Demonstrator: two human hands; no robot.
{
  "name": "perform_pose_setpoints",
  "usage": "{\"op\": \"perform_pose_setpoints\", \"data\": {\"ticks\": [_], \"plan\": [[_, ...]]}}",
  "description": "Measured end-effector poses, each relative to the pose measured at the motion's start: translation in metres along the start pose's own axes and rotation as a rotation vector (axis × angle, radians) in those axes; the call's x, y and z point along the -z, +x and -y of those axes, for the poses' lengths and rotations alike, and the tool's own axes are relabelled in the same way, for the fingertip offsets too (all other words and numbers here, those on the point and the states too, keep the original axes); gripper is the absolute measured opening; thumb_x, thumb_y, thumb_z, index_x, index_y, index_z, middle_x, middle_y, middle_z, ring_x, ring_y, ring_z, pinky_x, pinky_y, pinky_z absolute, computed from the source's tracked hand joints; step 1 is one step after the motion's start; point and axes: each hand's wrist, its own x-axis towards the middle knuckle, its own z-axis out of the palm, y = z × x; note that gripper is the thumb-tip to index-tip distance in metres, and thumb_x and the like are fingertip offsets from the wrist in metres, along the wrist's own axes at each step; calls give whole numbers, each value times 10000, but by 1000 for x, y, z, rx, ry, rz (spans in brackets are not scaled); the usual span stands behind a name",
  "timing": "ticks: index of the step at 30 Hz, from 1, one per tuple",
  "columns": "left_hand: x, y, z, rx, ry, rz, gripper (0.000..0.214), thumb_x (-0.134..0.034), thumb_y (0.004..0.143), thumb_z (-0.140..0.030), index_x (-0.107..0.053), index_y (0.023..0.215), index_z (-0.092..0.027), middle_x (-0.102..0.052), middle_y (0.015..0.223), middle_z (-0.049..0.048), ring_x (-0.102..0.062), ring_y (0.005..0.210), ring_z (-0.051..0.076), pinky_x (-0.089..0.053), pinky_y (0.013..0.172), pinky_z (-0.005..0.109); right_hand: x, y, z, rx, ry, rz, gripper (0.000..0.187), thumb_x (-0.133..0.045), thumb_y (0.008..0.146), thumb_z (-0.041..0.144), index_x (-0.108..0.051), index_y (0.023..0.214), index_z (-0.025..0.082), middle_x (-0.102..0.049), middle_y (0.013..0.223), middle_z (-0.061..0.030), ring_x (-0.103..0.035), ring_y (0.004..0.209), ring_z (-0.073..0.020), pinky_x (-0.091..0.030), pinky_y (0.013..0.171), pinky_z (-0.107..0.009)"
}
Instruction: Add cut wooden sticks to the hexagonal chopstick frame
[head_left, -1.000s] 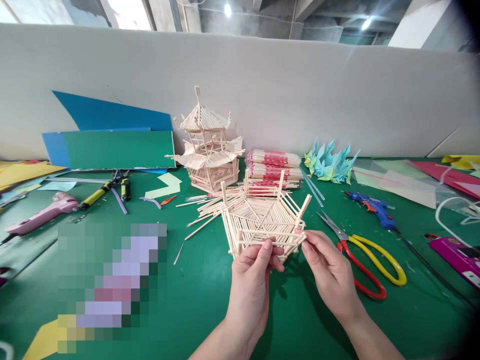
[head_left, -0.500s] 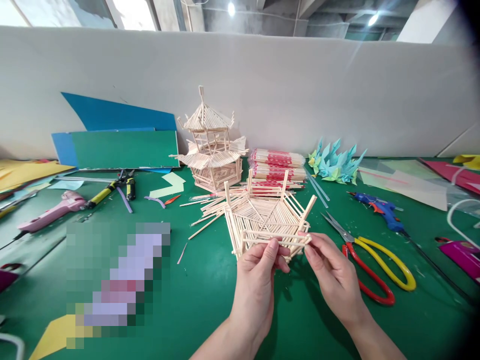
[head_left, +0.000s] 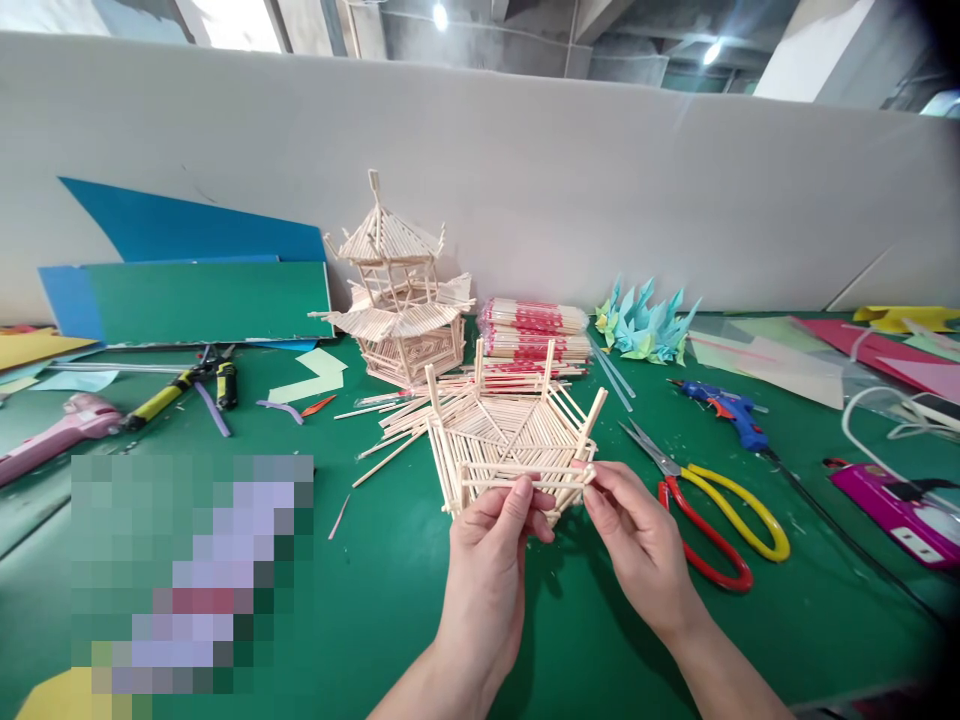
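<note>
A six-sided base built of thin wooden sticks point(head_left: 517, 425), with short posts rising at its corners, sits in front of me. Along its near side runs a pale wooden stick point(head_left: 491, 483), with another one just behind it. My left hand point(head_left: 499, 530) pinches this stick near its middle, thumb on top. At its right end, by a near corner post, the thumb and fingertips of my right hand point(head_left: 630, 520) are closed on it. My fingers hide part of the base's near edge. Whether the stick is fixed to the posts I cannot tell.
Behind stands a stick pagoda point(head_left: 405, 290) beside bundled sticks point(head_left: 534, 330). Loose sticks point(head_left: 401, 440) lie left of the base. Scissors point(head_left: 697, 490), a blue glue gun point(head_left: 724, 410) and a purple power strip point(head_left: 892, 510) are on the right; pliers point(head_left: 172, 390) and a pink glue gun point(head_left: 64, 435) on the left.
The whole scene has shifted left in view, showing more of the power strip. Both hands keep the same grip, and the base and stick stay in place between them.
</note>
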Motion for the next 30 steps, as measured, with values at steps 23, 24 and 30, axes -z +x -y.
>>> {"op": "perform_pose_setpoints", "data": {"ticks": [23, 24, 30], "plan": [[-2, -2, -2, -34, 75, -27, 180, -635, 767, -273, -712, 719, -118, -610, 569, 14, -490, 541, 86, -399, 632, 223, 0, -1, -2, 5, -8, 3, 206, -483, 875, 231, -571, 1060, 249, -536, 1055, -51, -549, 949, -181, -469, 778, -274], [-2, -2, -2, -34, 74, -27, 176, -639, 763, -272, -713, 722, -118, -610, 569, 13, -489, 539, 86, -399, 630, 223, 0, 0, -3, 7, -7, 3, 210, -483, 876, 229, -569, 1066, 251, -532, 1057, -50, -548, 949, -178, -468, 777, -270], [-1, -1, 1, -21, 50, -21, 172, -651, 751, -274, -716, 733, -116, -615, 571, 15, -492, 531, 85, -404, 625, 220, -1, -1, -3, 4, -7, 5, 215, -479, 881, 224, -564, 1074, 266, -528, 1052, -40, -543, 947, -165, -463, 768, -253]]}}
